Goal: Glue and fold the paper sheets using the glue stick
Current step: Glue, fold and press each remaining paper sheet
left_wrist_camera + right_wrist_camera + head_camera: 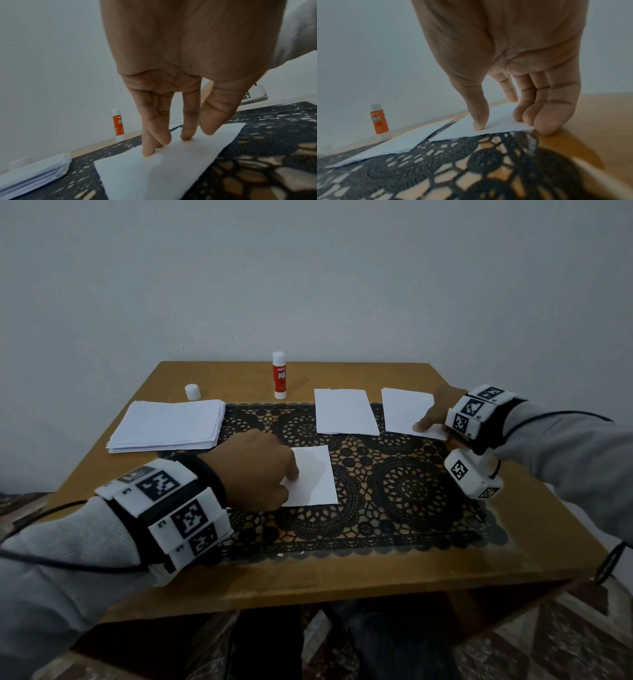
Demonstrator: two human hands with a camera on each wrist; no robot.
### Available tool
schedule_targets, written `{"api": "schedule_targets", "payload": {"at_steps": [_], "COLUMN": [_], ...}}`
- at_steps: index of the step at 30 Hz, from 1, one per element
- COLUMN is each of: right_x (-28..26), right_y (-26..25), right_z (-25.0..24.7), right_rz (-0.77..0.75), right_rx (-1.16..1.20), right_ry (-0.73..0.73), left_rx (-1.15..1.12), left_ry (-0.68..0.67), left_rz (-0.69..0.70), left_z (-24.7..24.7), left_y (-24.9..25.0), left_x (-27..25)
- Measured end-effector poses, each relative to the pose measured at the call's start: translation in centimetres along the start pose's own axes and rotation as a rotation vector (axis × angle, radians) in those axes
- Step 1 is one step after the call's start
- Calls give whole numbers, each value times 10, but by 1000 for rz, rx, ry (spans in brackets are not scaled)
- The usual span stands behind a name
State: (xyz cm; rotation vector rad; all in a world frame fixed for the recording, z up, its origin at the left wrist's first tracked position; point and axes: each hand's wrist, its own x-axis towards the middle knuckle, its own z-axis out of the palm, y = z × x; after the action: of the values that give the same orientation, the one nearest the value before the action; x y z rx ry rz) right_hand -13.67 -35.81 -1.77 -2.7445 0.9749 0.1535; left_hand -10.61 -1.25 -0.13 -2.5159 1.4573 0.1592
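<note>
A plain pale wall (308, 268) stands behind the wooden table (342, 577) in dim light.

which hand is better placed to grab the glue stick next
Left, probably. The left hand rests on the near sheet, nearer the upright glue stick. The right hand presses the far-right sheet, with another sheet between it and the stick.

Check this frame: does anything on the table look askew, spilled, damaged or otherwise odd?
Only one thing: the glue stick stands upright and uncapped, while its white cap sits apart to its left, beside the paper stack. No spill or tear shows; the loose sheets lie flat.
</note>
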Motion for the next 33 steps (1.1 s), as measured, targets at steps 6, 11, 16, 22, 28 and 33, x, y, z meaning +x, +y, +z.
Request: {"api": "schedule_targets", "payload": {"at_steps": [6,11,16,22,28,33], "right_x": [0,-2,-1,4,-8,-37], "right_y": [1,-3,-8,-6,-19,-26], "right_z": [-2,1,1,4,-16,-36], "right_rz": [2,-53,-18,-63,79,8], "right_rx": [-34,-99,-180,-146,470,750], "right_ry": [-7,2,55,88,-37,16], "left_rx": [-1,1,-1,7,-5,-1], "left_ry": [2,6,8,20,25,3], "left_rz": [-2,1,2,10,10,7], "left_z": [0,1,2,2,2,1], "left_y": [0,-1,-1,0,-2,0], "left_x": [0,1,0,0,0,0]}}
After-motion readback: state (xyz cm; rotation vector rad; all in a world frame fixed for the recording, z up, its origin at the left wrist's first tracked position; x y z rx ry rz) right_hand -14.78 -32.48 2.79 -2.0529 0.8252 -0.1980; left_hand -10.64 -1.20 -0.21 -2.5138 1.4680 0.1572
